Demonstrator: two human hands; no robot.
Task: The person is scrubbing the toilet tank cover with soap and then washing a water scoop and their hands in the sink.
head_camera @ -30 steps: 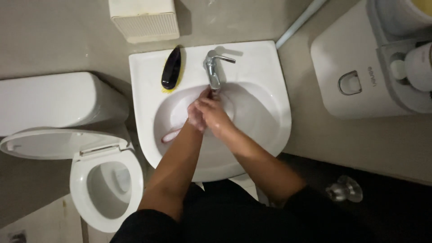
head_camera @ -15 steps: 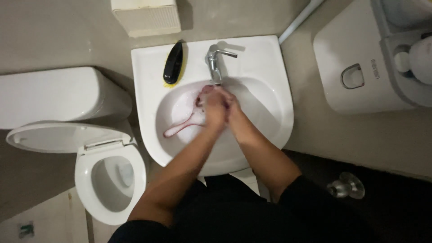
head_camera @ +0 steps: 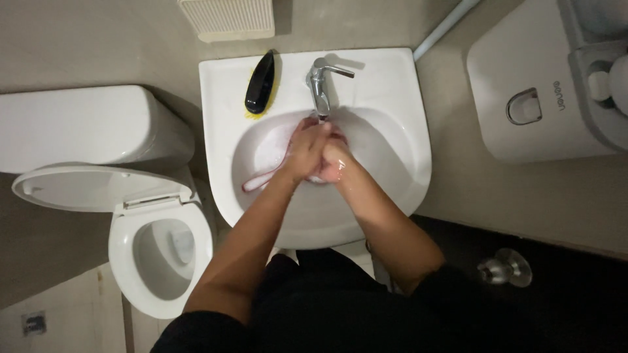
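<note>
My left hand (head_camera: 306,147) and my right hand (head_camera: 333,167) are pressed together over the white sink (head_camera: 392,85), just below the spout of the chrome tap (head_camera: 320,88). The left hand's fingers are curled over the right hand, and both look wet. A thin pink handle-like thing (head_camera: 258,182) lies in the basin to the left, and its near end runs under my left wrist. Whether either hand touches it is hidden. A black bottle-shaped object (head_camera: 260,82) lies on the sink's back left rim.
A white toilet (head_camera: 160,252) with its lid raised stands left of the sink, its cistern (head_camera: 85,127) behind. A white appliance (head_camera: 536,98) sits at the right. A vent grille (head_camera: 227,18) is on the wall, and a round metal knob (head_camera: 505,268) shows at the lower right.
My hands have moved slightly under the tap and shifted their clasp, with the left hand now over the right. The view has drifted a little. The pink thing stays in the basin.
</note>
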